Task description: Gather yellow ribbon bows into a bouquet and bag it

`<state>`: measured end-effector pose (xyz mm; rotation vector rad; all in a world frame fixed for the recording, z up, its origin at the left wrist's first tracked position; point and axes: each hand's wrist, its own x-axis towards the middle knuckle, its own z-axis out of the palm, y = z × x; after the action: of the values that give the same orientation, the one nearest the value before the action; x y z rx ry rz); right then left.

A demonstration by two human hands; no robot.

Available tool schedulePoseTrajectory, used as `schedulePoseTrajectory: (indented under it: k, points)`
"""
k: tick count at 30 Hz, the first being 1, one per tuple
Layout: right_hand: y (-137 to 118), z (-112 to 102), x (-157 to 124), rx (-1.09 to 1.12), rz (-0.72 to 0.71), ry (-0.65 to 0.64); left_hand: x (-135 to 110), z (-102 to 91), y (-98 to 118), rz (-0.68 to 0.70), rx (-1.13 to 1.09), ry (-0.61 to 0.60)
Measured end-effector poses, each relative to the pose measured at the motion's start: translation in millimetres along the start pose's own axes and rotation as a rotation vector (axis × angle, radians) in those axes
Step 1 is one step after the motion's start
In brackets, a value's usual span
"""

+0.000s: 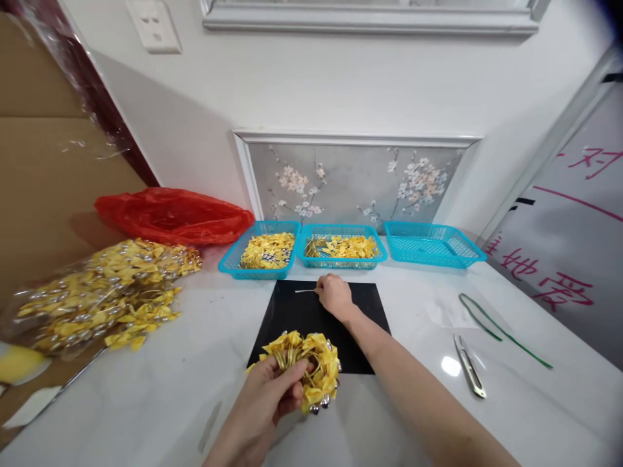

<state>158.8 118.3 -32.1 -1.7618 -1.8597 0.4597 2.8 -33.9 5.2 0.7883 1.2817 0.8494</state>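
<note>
Yellow flowers (267, 250) lie in two blue baskets (341, 263).

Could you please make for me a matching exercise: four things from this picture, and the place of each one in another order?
1. yellow beaded bundle
2. black mat
3. middle turquoise basket
4. red plastic bag

A. left of every basket
B. beneath the right hand
C. in the left hand
D. between two similar baskets

Pairs: 1-C, 2-B, 3-D, 4-A
</note>
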Motion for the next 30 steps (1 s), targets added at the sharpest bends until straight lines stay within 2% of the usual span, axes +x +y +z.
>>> schedulePoseTrajectory:
  k: [3,5,10,12,14,17,23,30]
  points:
    - [1.3,-12.9,-10.4,0.071,-0.026,-0.010,0.2,0.0,-0.6,0.026,0.029,0.001]
    - [0.5,-29.9,-29.9,0.149,-0.061,-0.005,0.6,1.5,-0.2,0.034,0.035,0.011]
    - [-12.7,-77.6,-111.5,0.284,-0.192,0.033,2.2,7.5,0.4,0.060,0.050,0.004]
    - [-17.8,-85.8,-140.9,0.301,-0.297,0.119,3.4,9.6,-0.1,0.073,0.077,-0.002]
    - [-20.1,-84.9,-160.9,0.268,-0.358,0.195,4.4,11.9,-0.5,0.083,0.093,0.000]
    - [-19.4,-74.0,-174.1,0.132,-0.385,0.260,4.6,15.8,-0.9,0.092,0.085,0.006]
    - [-19.6,-62.3,-180.1,-0.081,-0.316,0.270,2.2,21.0,-2.7,0.120,0.057,0.039]
    - [-22.7,-60.9,-181.3,-0.212,-0.334,0.294,4.3,19.6,-6.3,0.120,0.067,0.049]
